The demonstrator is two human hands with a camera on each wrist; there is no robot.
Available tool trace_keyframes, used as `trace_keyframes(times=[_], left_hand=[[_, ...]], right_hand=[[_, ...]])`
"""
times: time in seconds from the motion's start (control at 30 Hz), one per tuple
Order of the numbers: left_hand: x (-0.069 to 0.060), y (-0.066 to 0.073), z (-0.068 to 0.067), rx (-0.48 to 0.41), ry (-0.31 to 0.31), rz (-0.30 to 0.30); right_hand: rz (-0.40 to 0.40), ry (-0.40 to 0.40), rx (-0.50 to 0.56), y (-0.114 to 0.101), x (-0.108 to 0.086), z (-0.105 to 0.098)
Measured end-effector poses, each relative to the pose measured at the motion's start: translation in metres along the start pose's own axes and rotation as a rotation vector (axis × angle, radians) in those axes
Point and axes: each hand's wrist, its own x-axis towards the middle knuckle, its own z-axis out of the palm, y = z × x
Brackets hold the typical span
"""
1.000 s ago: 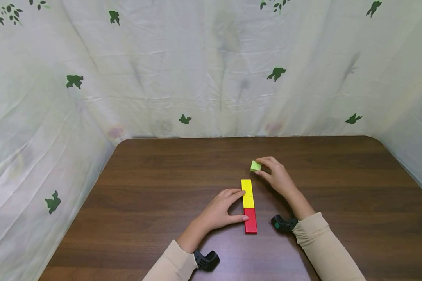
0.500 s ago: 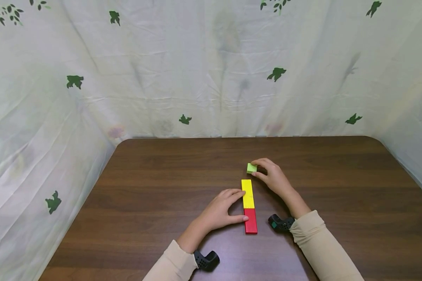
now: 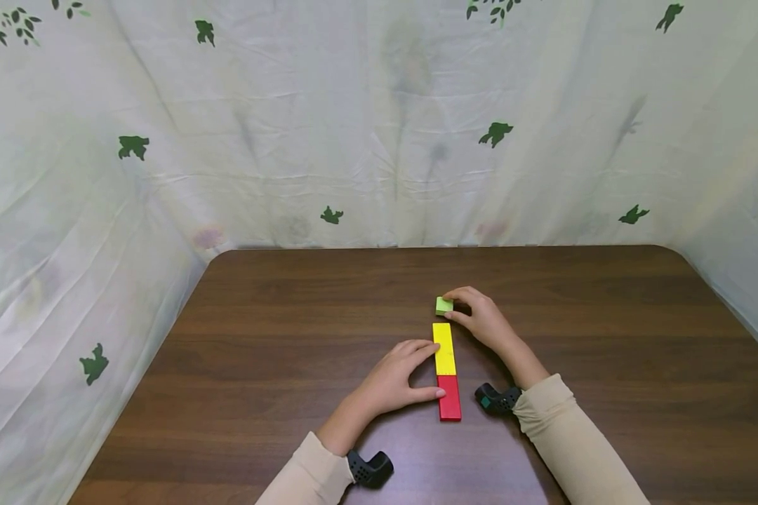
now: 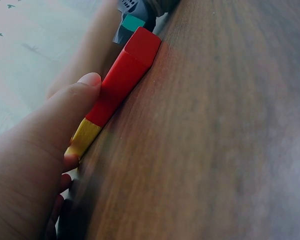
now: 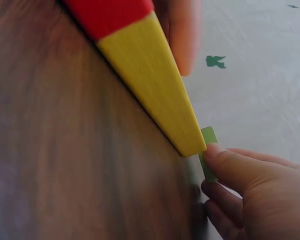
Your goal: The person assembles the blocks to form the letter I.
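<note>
A yellow block (image 3: 445,356) and a red block (image 3: 451,407) lie end to end in one line on the table. My left hand (image 3: 393,377) is at their left side, with its index fingertip touching the yellow block and its thumb touching the red one, fingers spread apart. Just beyond the far end of the yellow block, my right hand (image 3: 489,324) pinches a small light green block (image 3: 443,304) between thumb and fingers. A short gap of table shows between green and yellow in the head view. In the right wrist view the yellow block partly hides the green block (image 5: 210,167).
The brown wooden table (image 3: 290,308) spreads out around both hands. White cloth (image 3: 366,126) with green leaf shapes hangs behind it and on the sides. A dark wrist device (image 3: 370,469) sits at the left wrist, and another device (image 3: 497,400) at the right.
My right hand has moved left and slightly nearer with the green block, bringing it behind the yellow block's far end. My left hand and the yellow and red blocks stay in place.
</note>
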Motion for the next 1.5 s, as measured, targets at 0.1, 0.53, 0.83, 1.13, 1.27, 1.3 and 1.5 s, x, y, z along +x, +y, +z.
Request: trace_keyframes(times=[0.1,0.53,0.83,1.13,1.27,1.3,1.5], left_hand=[[0.0000,0.0001,0.0003,-0.001,0.005,0.004],[0.0012,0.0009,-0.0013,-0.004,0.004,0.003],[0.0012,0.0005,-0.0006,-0.003,0.006,0.004],[0.0012,0.0007,-0.0003,0.001,-0.004,-0.002],[0.0011,0.0004,0.0001,0.004,-0.008,-0.006],[0.0010,0.0002,0.0003,0.005,-0.007,-0.006],[0.0006,-0.0002,0.0003,0.006,-0.002,0.001]], right_hand=[[0.000,-0.009,-0.007,-0.0003,0.0011,0.0012],[-0.021,-0.039,-0.022,-0.0008,0.0036,0.0013],[-0.033,-0.050,-0.003,0.0010,0.0024,0.0012],[-0.045,-0.058,0.001,0.0015,0.0016,0.0012],[-0.041,-0.061,0.005,0.0003,0.0013,0.0009],[-0.040,-0.062,0.006,0.0000,0.0013,0.0009],[-0.039,-0.059,0.004,0.0001,0.0015,0.0022]])
